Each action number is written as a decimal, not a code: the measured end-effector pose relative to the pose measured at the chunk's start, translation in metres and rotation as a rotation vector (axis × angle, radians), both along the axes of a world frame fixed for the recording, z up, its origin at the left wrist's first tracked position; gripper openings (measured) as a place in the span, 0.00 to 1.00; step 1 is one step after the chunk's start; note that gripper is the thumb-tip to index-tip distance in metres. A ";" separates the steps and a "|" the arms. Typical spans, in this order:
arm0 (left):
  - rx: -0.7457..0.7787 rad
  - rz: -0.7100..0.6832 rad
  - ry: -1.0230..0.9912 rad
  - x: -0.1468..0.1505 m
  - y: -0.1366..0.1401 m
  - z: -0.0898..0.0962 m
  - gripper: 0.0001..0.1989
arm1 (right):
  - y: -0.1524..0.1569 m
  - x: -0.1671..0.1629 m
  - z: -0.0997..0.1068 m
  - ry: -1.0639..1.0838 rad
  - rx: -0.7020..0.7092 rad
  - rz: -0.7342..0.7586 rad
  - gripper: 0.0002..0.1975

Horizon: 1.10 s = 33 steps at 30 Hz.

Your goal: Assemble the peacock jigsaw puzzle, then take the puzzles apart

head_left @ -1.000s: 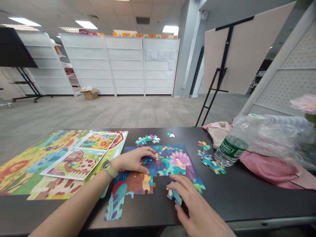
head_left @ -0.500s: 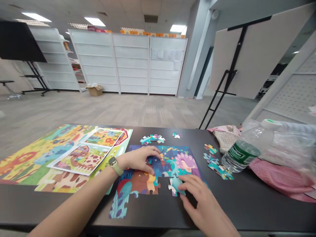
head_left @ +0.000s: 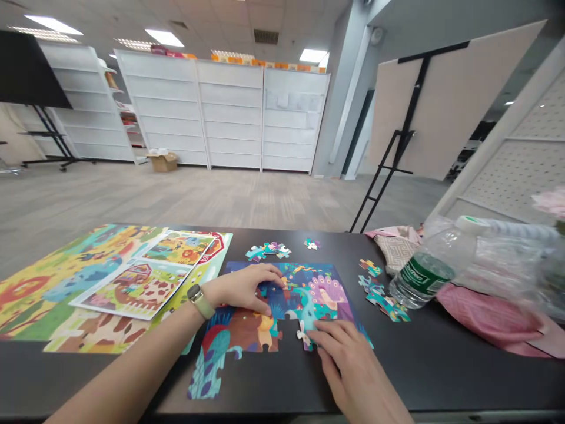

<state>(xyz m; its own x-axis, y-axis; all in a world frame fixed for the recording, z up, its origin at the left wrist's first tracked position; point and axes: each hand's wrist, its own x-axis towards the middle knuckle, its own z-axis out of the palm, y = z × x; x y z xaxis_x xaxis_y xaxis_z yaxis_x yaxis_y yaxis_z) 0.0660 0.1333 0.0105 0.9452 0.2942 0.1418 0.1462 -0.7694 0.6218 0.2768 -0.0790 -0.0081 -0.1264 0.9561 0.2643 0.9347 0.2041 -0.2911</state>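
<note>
A partly joined jigsaw puzzle (head_left: 291, 294) with a purple peacock and dark blue ground lies on the black table. Over its left part rests my left hand (head_left: 249, 288), fingers spread and bent, wearing a watch with a pale green strap (head_left: 200, 301). My right hand (head_left: 342, 353) lies at the lower right of the puzzle, its fingertips on a teal and white puzzle piece (head_left: 306, 334) at the lower edge. That piece is partly covered by the fingers and sits against the piece above it. The fingers lie flat on it rather than around it.
Loose puzzle pieces lie behind the puzzle (head_left: 268, 251) and to its right (head_left: 382, 297). A water bottle (head_left: 426, 274) stands tilted in view beside a pink cloth bag (head_left: 481, 318). Finished animal puzzles (head_left: 26, 294) and a printed picture sheet (head_left: 145, 282) cover the left side.
My right hand has shifted slightly left over the teal and white piece and now covers more of it. My left hand stays on the puzzle. The view has turned a little.
</note>
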 end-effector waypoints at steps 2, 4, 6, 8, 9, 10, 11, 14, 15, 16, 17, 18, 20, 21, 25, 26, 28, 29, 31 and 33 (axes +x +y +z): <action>0.001 -0.002 0.001 0.000 0.000 0.001 0.30 | -0.001 -0.003 0.003 -0.014 -0.029 -0.015 0.25; -0.006 -0.006 0.000 0.000 0.000 0.002 0.29 | -0.002 -0.006 0.005 -0.014 -0.058 -0.045 0.26; -0.019 -0.011 -0.005 -0.001 -0.001 0.003 0.29 | -0.002 -0.008 0.007 0.010 -0.071 -0.050 0.26; -0.029 -0.012 -0.010 0.000 -0.003 0.004 0.28 | -0.001 -0.005 0.006 0.066 -0.036 -0.046 0.26; -0.031 -0.011 -0.008 0.000 -0.003 0.005 0.28 | 0.000 -0.001 0.005 0.101 0.004 -0.054 0.25; -0.030 -0.012 -0.005 0.000 -0.003 0.005 0.28 | 0.001 0.005 0.004 0.136 0.054 -0.077 0.23; -0.027 -0.009 -0.007 0.000 -0.003 0.006 0.27 | 0.002 0.013 0.003 0.168 0.112 -0.119 0.21; 0.028 0.081 -0.077 -0.001 0.002 0.006 0.15 | 0.004 0.041 0.000 0.225 0.287 -0.314 0.14; 0.065 0.153 -0.113 -0.003 0.005 0.006 0.10 | 0.006 0.051 -0.001 0.240 0.338 -0.391 0.12; 0.108 0.239 -0.144 -0.005 0.009 0.005 0.06 | 0.007 0.059 -0.002 0.258 0.373 -0.464 0.12; 0.149 0.326 -0.162 -0.007 0.013 0.004 0.04 | 0.008 0.065 -0.003 0.283 0.388 -0.523 0.11; 0.185 0.399 -0.162 -0.009 0.016 0.003 0.04 | 0.010 0.069 -0.005 0.314 0.391 -0.567 0.11; 0.234 0.492 -0.126 -0.010 0.024 -0.001 0.05 | 0.012 0.072 -0.007 0.371 0.387 -0.588 0.11; 0.251 0.510 -0.100 -0.008 0.028 -0.002 0.06 | 0.013 0.071 -0.008 0.389 0.391 -0.569 0.11; 0.318 0.475 -0.012 0.026 0.047 -0.005 0.11 | 0.015 0.067 -0.009 0.425 0.437 -0.489 0.11; 0.332 0.447 0.011 0.038 0.052 -0.005 0.12 | 0.014 0.067 -0.009 0.441 0.445 -0.491 0.11; 0.347 0.408 0.074 0.063 0.063 -0.004 0.17 | 0.013 0.068 -0.009 0.474 0.455 -0.502 0.11; 0.348 0.397 0.113 0.073 0.069 -0.003 0.19 | 0.013 0.068 -0.009 0.487 0.454 -0.503 0.11; 0.340 0.389 0.196 0.089 0.081 -0.001 0.20 | 0.011 0.068 -0.007 0.505 0.449 -0.495 0.11; 0.323 0.385 0.274 0.096 0.092 0.000 0.19 | 0.010 0.066 -0.005 0.525 0.445 -0.481 0.11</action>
<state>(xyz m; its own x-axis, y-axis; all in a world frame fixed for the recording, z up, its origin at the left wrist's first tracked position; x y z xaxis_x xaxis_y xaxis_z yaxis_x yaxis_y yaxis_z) 0.1622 0.2251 0.0103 0.7933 0.6070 0.0463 0.5764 -0.7734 0.2637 0.3430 -0.0685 -0.0131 0.5135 0.6667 0.5402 0.7146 0.0162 -0.6993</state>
